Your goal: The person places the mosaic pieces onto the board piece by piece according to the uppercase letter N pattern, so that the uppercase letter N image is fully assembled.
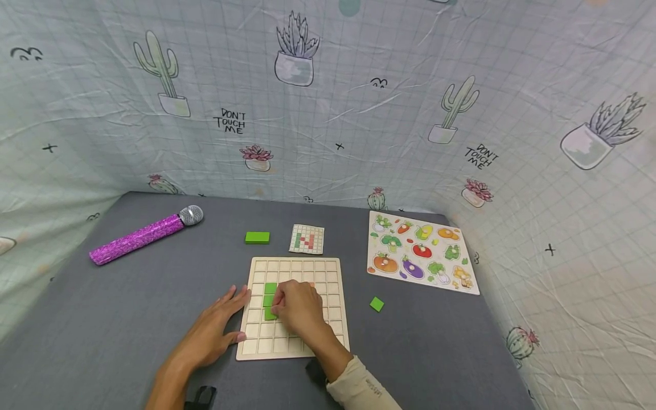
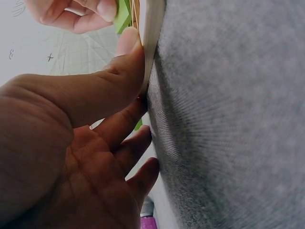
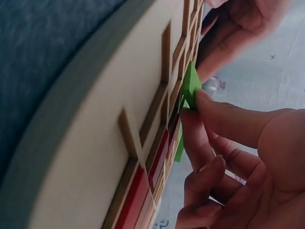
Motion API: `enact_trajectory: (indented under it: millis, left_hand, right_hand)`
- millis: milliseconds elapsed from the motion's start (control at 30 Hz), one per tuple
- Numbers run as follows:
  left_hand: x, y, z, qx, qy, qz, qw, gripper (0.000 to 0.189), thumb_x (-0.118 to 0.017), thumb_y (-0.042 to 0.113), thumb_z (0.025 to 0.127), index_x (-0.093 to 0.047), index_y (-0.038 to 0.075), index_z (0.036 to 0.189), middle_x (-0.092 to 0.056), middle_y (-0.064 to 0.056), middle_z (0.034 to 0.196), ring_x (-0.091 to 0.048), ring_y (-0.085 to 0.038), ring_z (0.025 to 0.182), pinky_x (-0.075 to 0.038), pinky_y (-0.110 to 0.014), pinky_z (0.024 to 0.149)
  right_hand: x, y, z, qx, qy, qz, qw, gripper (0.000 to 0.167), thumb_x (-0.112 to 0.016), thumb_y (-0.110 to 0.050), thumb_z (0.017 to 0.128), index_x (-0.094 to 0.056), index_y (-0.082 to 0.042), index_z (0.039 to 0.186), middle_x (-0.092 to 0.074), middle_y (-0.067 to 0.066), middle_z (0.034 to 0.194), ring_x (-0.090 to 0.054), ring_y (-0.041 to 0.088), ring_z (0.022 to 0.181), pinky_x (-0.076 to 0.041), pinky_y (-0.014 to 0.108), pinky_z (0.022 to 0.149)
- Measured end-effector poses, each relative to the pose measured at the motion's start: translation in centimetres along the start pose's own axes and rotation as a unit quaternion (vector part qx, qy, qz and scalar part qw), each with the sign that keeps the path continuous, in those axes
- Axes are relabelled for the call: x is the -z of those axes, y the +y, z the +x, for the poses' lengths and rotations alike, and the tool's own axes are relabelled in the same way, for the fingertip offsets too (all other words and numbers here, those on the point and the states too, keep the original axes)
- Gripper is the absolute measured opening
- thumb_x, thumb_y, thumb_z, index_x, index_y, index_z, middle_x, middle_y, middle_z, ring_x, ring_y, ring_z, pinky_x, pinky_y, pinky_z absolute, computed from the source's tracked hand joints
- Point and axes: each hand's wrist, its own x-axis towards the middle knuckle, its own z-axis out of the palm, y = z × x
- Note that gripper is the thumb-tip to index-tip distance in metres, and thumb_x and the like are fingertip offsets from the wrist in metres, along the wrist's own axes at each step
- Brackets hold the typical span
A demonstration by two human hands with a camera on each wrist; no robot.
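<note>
A square wooden grid board [image 1: 328, 267] lies on the grey table. My right hand [image 1: 302, 310] is over its middle, pinching a green square tile [image 3: 191, 86] between thumb and index finger, tilted against the grid. Green tiles [image 1: 270, 288] line a column left of that hand. Red tiles [image 3: 135, 198] sit in cells in the right wrist view, mostly hidden by my hand in the head view. Along the board's left edge, my left hand [image 1: 212, 330] rests with fingers extended, its thumb and fingertips touching the rim.
Behind the board are a green block [image 1: 257, 238] and a small pattern card [image 1: 307, 239]. One loose green tile [image 1: 376, 304] lies to the right, before a vegetable puzzle board [image 1: 422, 250]. A purple glittery microphone [image 1: 138, 239] lies at the back left. A printed curtain [image 1: 328, 114] borders the table.
</note>
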Motion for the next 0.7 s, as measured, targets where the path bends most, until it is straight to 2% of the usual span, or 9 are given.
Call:
enact_trajectory:
  millis: [200, 433, 600, 700]
  left_hand:
    - [0.0, 0.1, 0.0, 0.008, -0.005, -0.004, 0.9999, 0.087, -0.087, 0.007, 0.084, -0.046, 0.004, 0.161, -0.040, -0.015, 0.170, -0.029, -0.047, 0.160, -0.027, -0.073, 0.123]
    - [0.0, 0.0, -0.1, -0.005, 0.006, -0.004, 1.0000, 0.086, -0.086, 0.005, 0.083, -0.047, 0.001, 0.159, -0.042, -0.016, 0.169, -0.031, -0.048, 0.159, -0.029, -0.073, 0.122]
    - [-0.1, 0.0, -0.1, -0.007, 0.008, -0.001, 0.9999, 0.086, -0.087, 0.005, 0.082, -0.048, 0.002, 0.159, -0.043, -0.016, 0.168, -0.032, -0.049, 0.158, -0.030, -0.073, 0.122]
    - [-0.1, 0.0, -0.1, -0.004, 0.007, -0.001, 1.0000, 0.086, -0.087, 0.005, 0.083, -0.047, 0.002, 0.159, -0.042, -0.016, 0.169, -0.032, -0.049, 0.158, -0.030, -0.073, 0.122]
  right_hand:
    - [-0.5, -0.4, -0.1, 0.002, -0.003, -0.020, 0.9998, 0.030, -0.092, -0.014, 0.079, -0.068, -0.024, 0.064, -0.057, -0.014, 0.060, -0.051, 0.004, 0.059, -0.038, 0.024, 0.051]
    - [-0.5, -0.4, 0.0, 0.009, -0.008, -0.031, 0.9995, 0.029, -0.092, -0.014, 0.079, -0.069, -0.024, 0.065, -0.057, -0.014, 0.060, -0.050, 0.003, 0.059, -0.038, 0.024, 0.051]
    - [0.1, 0.0, -0.2, 0.020, -0.022, -0.005, 0.9996, 0.023, -0.092, -0.011, 0.079, -0.074, -0.022, 0.071, -0.058, -0.015, 0.060, -0.050, 0.000, 0.058, -0.039, 0.021, 0.050]
    - [0.8, 0.4, -0.4, 0.026, -0.024, 0.021, 0.9991, 0.019, -0.093, -0.011, 0.080, -0.076, -0.019, 0.077, -0.061, -0.014, 0.063, -0.053, 0.001, 0.061, -0.041, 0.021, 0.055]
